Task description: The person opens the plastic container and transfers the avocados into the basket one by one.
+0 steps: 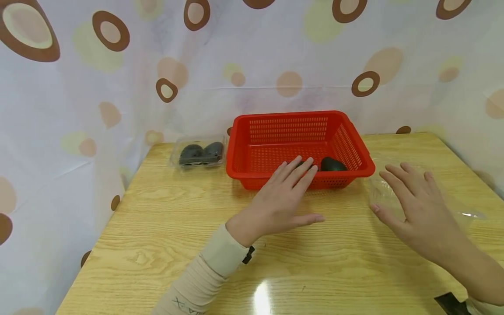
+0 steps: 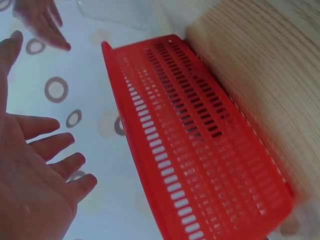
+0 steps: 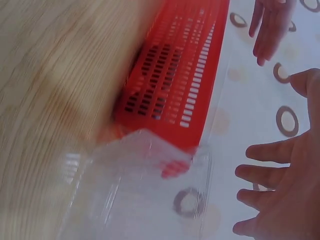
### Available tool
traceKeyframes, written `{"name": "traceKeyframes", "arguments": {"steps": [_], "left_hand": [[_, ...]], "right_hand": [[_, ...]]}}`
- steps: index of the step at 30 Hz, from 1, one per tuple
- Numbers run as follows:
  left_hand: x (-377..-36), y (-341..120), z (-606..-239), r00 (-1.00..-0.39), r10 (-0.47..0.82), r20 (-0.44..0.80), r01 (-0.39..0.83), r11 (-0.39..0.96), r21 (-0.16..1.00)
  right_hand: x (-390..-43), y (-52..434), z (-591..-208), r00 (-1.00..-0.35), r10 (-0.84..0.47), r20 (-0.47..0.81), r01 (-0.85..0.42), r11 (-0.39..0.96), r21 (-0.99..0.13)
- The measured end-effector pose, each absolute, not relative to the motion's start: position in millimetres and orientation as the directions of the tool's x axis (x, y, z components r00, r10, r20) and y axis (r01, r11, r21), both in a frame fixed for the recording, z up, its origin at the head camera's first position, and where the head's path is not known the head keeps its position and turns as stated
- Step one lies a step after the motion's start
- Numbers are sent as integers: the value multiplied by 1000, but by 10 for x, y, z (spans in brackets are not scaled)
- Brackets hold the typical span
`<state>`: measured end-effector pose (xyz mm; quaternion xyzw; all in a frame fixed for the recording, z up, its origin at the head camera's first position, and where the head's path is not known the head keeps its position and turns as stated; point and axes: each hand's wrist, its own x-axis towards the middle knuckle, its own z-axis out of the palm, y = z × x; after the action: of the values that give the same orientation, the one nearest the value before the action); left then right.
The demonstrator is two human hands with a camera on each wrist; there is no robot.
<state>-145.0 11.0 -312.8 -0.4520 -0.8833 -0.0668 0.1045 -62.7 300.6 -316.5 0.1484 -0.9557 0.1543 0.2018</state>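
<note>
My left hand (image 1: 275, 203) hovers in front of the red plastic basket (image 1: 252, 175), fingers straight, thumb spread, holding nothing. Inside the basket a dark, smooth, egg-shaped thing (image 1: 332, 164) shows near the front right. Another dark thing beside it is mostly hidden behind my left fingertips. To the right, my right hand (image 1: 419, 210) is held above a clear plastic box (image 1: 383, 192), its fingers spread and nothing in them. In the right wrist view that clear box (image 3: 150, 185) stands beside the basket's end, and no contents show in it.
Left of the basket sits a closed clear box (image 1: 220, 159) with two dark rounded things (image 1: 212, 151) inside. The wooden table (image 1: 169, 245) meets a patterned cloth (image 1: 244, 57) at the back and left side.
</note>
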Motion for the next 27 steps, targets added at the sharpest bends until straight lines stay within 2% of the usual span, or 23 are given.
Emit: {"name": "traceKeyframes", "arguments": {"steps": [16, 27], "left_hand": [[-1522, -581, -3190, -678, 673, 295, 724, 681, 110], [-1595, -1005, -3285, -749, 584, 313, 645, 750, 144]], "right_hand": [[-780, 2480, -3186, -830, -361, 425, -489, 837, -245], [-870, 2148, -3206, -823, -424, 378, -528, 816, -235]]}}
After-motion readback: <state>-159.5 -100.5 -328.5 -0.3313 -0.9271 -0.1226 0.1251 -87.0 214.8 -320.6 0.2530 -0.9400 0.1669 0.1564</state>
